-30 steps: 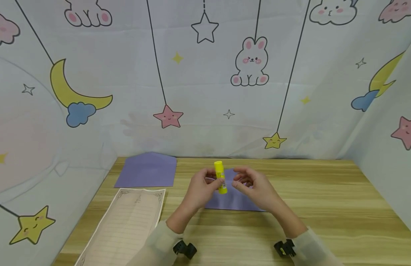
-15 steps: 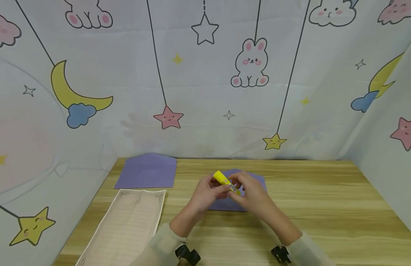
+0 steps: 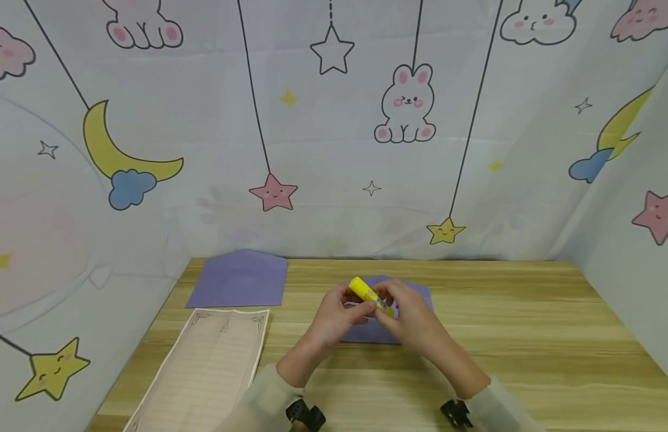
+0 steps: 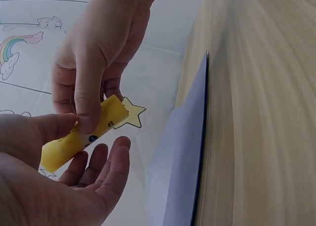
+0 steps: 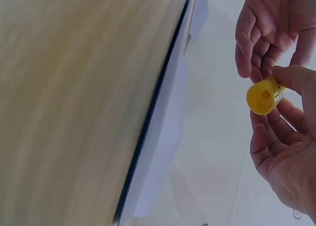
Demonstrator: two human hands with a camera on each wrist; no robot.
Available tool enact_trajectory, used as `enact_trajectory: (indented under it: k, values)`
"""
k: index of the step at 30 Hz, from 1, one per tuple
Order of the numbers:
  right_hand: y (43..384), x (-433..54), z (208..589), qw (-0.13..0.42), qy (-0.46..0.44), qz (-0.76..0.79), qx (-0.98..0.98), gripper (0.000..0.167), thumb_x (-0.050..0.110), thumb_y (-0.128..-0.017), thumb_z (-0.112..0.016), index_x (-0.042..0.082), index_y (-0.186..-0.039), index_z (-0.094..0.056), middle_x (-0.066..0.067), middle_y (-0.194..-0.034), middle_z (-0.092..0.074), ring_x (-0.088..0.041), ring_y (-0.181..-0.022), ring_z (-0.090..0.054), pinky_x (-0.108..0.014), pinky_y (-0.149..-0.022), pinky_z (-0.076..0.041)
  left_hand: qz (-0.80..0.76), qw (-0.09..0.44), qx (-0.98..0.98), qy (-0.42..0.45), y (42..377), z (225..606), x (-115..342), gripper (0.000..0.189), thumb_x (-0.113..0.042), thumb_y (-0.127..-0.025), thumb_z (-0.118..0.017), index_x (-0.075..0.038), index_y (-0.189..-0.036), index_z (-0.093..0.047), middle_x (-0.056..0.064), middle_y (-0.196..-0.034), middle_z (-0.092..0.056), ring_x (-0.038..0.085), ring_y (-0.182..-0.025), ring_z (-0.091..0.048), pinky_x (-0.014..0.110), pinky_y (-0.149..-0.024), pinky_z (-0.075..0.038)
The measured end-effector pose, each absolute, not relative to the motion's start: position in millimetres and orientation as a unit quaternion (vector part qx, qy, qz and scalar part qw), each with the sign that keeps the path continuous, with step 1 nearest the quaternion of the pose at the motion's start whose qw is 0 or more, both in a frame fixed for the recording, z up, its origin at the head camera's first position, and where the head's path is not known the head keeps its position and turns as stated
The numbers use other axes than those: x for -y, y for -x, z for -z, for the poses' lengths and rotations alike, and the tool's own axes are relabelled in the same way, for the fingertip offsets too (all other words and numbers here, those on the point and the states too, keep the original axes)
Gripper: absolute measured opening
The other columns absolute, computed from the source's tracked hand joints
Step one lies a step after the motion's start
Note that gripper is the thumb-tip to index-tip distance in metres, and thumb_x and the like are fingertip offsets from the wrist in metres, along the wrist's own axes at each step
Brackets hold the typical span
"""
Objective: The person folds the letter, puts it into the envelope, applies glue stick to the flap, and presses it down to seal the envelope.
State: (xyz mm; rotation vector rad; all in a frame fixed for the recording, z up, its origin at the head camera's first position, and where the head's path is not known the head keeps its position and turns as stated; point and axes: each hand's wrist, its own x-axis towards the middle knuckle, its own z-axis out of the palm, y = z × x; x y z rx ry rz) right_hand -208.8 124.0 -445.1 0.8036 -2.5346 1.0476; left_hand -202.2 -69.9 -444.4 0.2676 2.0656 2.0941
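Observation:
A yellow glue stick [image 3: 370, 295] is held aslant above a purple envelope [image 3: 373, 332] on the table. My left hand [image 3: 336, 312] grips it from the left, thumb on the near side and fingers behind. From the right, my right hand [image 3: 412, 313] pinches its lower end between thumb and fingers. In the left wrist view both thumbs lie on the glue stick [image 4: 66, 149]. The right wrist view shows the round end of the glue stick [image 5: 261, 96] with a hole in it. The hands hide part of the envelope.
Another purple envelope [image 3: 239, 279] lies at the back left of the wooden table [image 3: 528, 336]. In front of it is a lined sheet of letter paper [image 3: 204, 366] with an ornamented border. A printed cloth [image 3: 334, 150] hangs behind and at the sides.
The glue stick has tilted from nearly upright to slanting. My right hand, earlier apart from it, has moved left and taken hold of its lower end. The last half second shows little movement.

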Motion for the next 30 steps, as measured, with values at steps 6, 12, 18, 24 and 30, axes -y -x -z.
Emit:
enact_trajectory:
  k: [6,12,18,24,30]
  values:
    - [210.9,-129.2,442.3,0.15,-0.276,-0.358,0.879,0.029,0.008,-0.092,-0.084,0.009,-0.118,-0.07,0.007,-0.095,-0.062,-0.01,-0.083,-0.056,-0.033,-0.07,-0.053,-0.623,0.04,-0.773,-0.115,203.7,445.0,72.3,0.041,-0.025,-0.1,-0.077,0.0,-0.129,-0.063,0.013,-0.12,-0.064,0.026,-0.102,-0.07,0.044,-0.086,-0.06]
    - [213.9,-138.0,435.5,0.147,-0.258,-0.353,0.887,0.033,0.012,-0.093,-0.085,0.007,-0.122,-0.07,0.006,-0.096,-0.063,-0.011,-0.085,-0.058,-0.034,-0.072,-0.054,-0.553,-0.027,-0.822,-0.137,202.8,440.7,76.6,0.049,-0.027,-0.1,-0.076,-0.001,-0.138,-0.061,0.017,-0.127,-0.066,0.034,-0.114,-0.067,0.05,-0.095,-0.057]
    - [220.1,-156.3,430.9,0.142,-0.241,-0.334,0.9,0.032,0.011,-0.093,-0.083,0.006,-0.123,-0.071,0.005,-0.095,-0.064,-0.014,-0.086,-0.057,-0.033,-0.071,-0.051,-0.459,-0.086,-0.874,-0.137,203.6,439.7,85.8,0.054,-0.027,-0.096,-0.081,-0.004,-0.141,-0.062,0.014,-0.133,-0.066,0.037,-0.122,-0.063,0.054,-0.1,-0.054]
    - [227.9,-184.6,428.5,0.123,-0.22,-0.315,0.915,0.032,0.008,-0.094,-0.08,0.003,-0.124,-0.071,0.001,-0.098,-0.067,-0.019,-0.09,-0.06,-0.038,-0.076,-0.053,-0.332,-0.134,-0.921,-0.154,207.8,440.5,101.7,0.06,-0.035,-0.095,-0.082,-0.008,-0.144,-0.061,0.011,-0.141,-0.063,0.034,-0.131,-0.06,0.052,-0.108,-0.05]
    - [237.6,-218.5,427.6,0.084,-0.179,-0.275,0.941,0.033,0.01,-0.098,-0.076,0.0,-0.129,-0.069,-0.005,-0.107,-0.07,-0.025,-0.096,-0.061,-0.044,-0.081,-0.054,-0.256,-0.167,-0.934,-0.183,209.7,439.7,114.4,0.065,-0.041,-0.093,-0.083,-0.008,-0.145,-0.061,0.012,-0.141,-0.062,0.035,-0.134,-0.057,0.056,-0.11,-0.047]
